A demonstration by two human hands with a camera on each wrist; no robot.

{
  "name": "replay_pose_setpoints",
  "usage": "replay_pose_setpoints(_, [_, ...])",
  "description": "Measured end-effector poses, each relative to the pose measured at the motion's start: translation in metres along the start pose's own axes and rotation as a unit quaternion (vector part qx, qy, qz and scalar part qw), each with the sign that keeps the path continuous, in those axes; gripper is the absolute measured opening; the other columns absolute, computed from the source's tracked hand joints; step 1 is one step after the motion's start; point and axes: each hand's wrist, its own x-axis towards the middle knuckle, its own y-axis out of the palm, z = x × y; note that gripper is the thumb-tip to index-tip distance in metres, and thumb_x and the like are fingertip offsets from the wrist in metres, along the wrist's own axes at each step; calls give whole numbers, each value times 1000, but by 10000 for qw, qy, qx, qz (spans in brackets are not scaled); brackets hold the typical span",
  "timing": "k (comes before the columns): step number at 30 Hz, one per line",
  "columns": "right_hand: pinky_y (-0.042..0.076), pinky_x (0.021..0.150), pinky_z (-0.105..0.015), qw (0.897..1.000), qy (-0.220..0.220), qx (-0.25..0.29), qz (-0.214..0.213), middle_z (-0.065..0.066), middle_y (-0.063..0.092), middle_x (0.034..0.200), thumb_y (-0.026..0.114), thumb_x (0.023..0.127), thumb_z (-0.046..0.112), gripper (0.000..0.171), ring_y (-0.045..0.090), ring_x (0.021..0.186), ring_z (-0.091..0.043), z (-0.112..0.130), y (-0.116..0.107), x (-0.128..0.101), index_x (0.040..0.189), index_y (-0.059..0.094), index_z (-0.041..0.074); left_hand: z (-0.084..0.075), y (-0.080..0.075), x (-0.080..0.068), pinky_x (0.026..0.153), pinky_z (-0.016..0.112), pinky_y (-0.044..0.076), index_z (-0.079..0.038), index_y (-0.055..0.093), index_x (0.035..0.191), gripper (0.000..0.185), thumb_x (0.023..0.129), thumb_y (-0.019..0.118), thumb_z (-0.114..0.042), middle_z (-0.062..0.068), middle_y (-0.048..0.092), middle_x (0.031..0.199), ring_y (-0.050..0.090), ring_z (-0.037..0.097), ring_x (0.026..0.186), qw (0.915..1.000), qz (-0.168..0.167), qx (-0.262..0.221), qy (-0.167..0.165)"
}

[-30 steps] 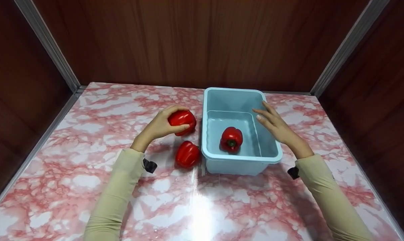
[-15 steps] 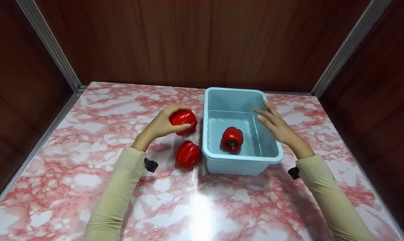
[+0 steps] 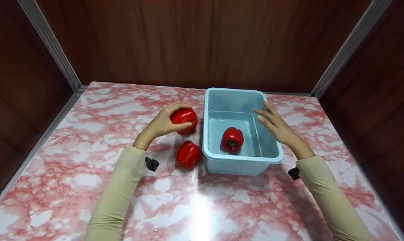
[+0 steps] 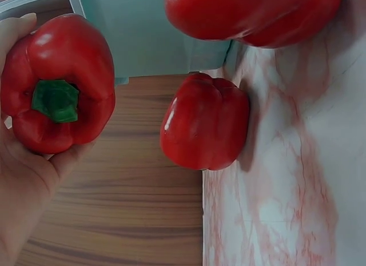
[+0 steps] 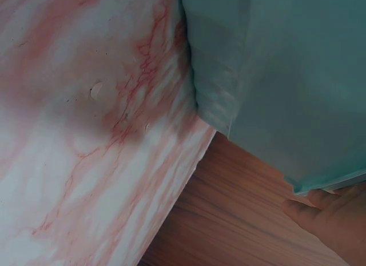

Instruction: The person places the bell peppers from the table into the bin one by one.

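Observation:
In the head view my left hand [image 3: 163, 122] holds a red bell pepper [image 3: 182, 115] between thumb and fingers, left of the blue bin [image 3: 207, 147]. The left wrist view shows this bell pepper's green stem [image 4: 55, 100] facing the camera, raised off the table. Another bell pepper [image 4: 206, 123] sits on the table beyond it; from the head it is mostly hidden beneath the held one. Nearer, a further bell pepper [image 3: 188, 154] lies beside the bin's left wall. My right hand [image 3: 277, 127] reaches over the bin's right rim, fingers extended and spread; contact is unclear.
Inside the bin lies one red bell pepper [image 3: 232, 140], stem toward me. The pink-and-white marbled table [image 3: 88, 180] carries everything. Dark wood panels [image 3: 175, 43] with metal corner posts [image 3: 51, 43] enclose its back and sides.
My left hand has risen slightly and drifted a little right with the bell pepper in its grip. The right hand and bin stay put.

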Motion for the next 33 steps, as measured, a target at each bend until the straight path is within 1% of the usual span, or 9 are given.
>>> replay_pose_setpoints(6, [6,107,-65,10000,13,22,4,-8,4,156,42,97,43,49,3,142,-33,0,0,0,139,44,17,-1,0,0,86,36,51,-37,50,127,60,73,72,-50,-6,50,130,49,17,113,10000,-24,7,0])
replay_pose_setpoints(15, [8,107,-64,10000,-54,17,-11,-8,5,156,42,97,41,48,4,142,-32,1,0,-1,138,45,17,-3,1,1,87,35,50,-36,51,126,56,75,72,-48,-7,50,131,49,16,114,9997,-119,18,199])
replay_pose_setpoints(19, [8,107,-65,10000,-11,-1,-11,-7,5,156,42,97,42,49,4,142,-32,1,1,-1,138,45,17,-4,1,2,87,33,51,-38,51,124,55,74,72,-49,-8,51,129,50,15,112,9997,-128,-2,203])
replay_pose_setpoints(26, [7,107,-65,10000,11,-48,3,-8,4,156,41,97,42,49,3,142,-32,1,0,0,139,43,18,-4,2,4,86,35,51,-36,52,124,54,75,72,-47,-6,52,128,51,16,111,9996,-114,-88,259])
replay_pose_setpoints(29, [7,107,-65,10000,-16,-50,27,-8,3,156,41,98,40,48,3,142,-33,1,0,0,139,43,17,-5,2,5,86,35,51,-37,51,125,55,75,72,-47,-6,51,129,50,16,112,9997,-107,-65,231])
replay_pose_setpoints(33, [8,106,-65,10000,-65,-8,27,-9,4,156,41,98,36,45,3,142,-34,2,0,1,139,44,16,-8,2,6,85,34,51,-41,51,124,56,73,72,-51,-8,50,130,49,15,112,9999,-113,-39,109])
